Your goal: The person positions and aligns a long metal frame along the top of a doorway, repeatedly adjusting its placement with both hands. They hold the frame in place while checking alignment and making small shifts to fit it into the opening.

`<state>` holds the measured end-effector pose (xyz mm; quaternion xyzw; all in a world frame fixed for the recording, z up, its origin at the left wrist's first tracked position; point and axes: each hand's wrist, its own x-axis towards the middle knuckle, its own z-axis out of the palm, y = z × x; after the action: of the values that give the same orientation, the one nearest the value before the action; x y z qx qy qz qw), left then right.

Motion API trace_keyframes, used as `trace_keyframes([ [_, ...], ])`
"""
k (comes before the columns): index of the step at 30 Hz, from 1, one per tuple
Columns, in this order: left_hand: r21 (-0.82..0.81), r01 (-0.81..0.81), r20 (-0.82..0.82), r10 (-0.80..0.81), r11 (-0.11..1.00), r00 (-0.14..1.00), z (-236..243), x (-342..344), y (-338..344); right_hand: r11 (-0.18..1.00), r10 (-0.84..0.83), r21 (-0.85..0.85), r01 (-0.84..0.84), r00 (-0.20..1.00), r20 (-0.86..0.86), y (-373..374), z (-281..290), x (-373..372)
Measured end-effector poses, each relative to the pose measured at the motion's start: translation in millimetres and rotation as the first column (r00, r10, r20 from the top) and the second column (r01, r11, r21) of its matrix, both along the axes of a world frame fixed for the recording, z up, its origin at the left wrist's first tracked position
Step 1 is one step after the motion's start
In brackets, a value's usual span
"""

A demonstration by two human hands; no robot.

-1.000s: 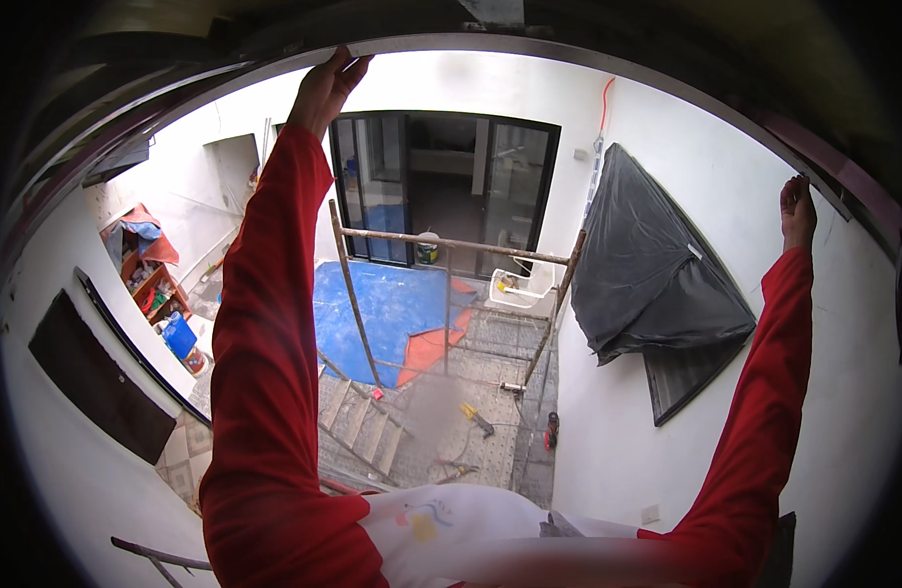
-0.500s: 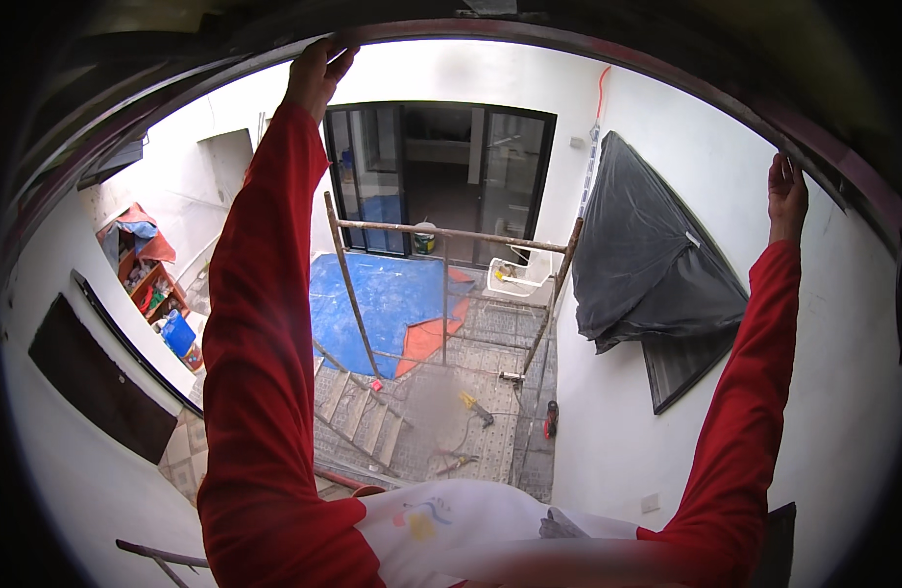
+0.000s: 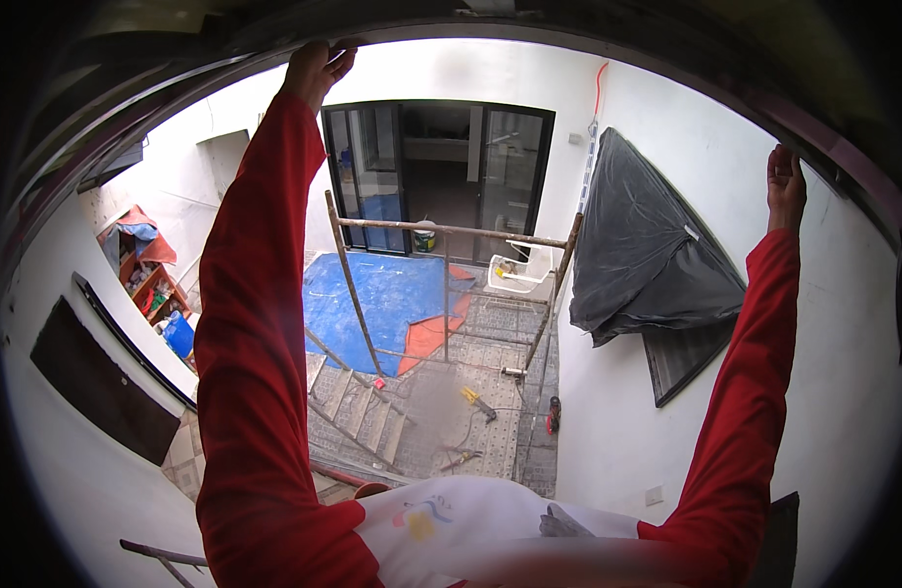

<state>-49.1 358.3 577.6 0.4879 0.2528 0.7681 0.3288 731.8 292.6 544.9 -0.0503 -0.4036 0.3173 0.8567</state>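
Observation:
Overhead, a long metal strip (image 3: 588, 39) curves across the top of the fisheye picture along a dark structure. My left hand (image 3: 316, 71) is raised to it at upper left, fingers bent and closed on its edge. My right hand (image 3: 785, 178) reaches up to the same strip further right, its fingers curled against the edge. Both arms are stretched up in red sleeves.
Below are scaffold rails (image 3: 455, 231), metal steps (image 3: 366, 419), a blue tarp (image 3: 353, 304), scattered power tools (image 3: 475, 402) and a white plastic chair (image 3: 519, 269). A glass sliding door (image 3: 510, 176) stands behind; a black-wrapped panel (image 3: 647, 255) leans at right, a cluttered shelf (image 3: 147, 274) is at left.
Both hands and the strip have moved higher in the picture and slightly left, the right hand most. The strip's edge looks darker now, and the background has shifted a little upward with them.

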Motion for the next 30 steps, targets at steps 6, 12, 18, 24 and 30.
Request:
trace_keyframes([
  [6, 0.044, 0.014, -0.089, -0.01, 0.999, 0.996, 3.4, 1.1, -7.7, 0.997, 0.066, 0.031, -0.064, 0.995, -0.078, -2.7, 1.7, -7.8],
  [12, 0.05, 0.126, -0.157, -0.117, 0.991, 0.981, 0.1, -8.6, -20.0, 0.999, 0.048, 0.014, -0.047, 0.992, -0.121, -4.8, 6.1, -2.1],
  [18, 0.123, 0.412, -0.218, -0.38, 0.903, 0.899, -3.8, -32.5, -20.3, 0.986, 0.163, 0.052, -0.16, 0.985, -0.057, -4.8, 6.9, 18.6],
  [24, 0.25, 0.448, -0.089, -0.441, 0.858, 0.893, -21.6, -37.7, -18.3, 0.944, 0.3, 0.146, -0.296, 0.954, -0.004, -8.8, 5.0, 13.5],
  [30, 0.397, 0.355, -0.108, -0.341, 0.846, 0.934, -30.1, -24.0, -24.8, 0.968, 0.234, 0.084, -0.238, 0.971, 0.057, -17.3, 3.2, 0.8],
])
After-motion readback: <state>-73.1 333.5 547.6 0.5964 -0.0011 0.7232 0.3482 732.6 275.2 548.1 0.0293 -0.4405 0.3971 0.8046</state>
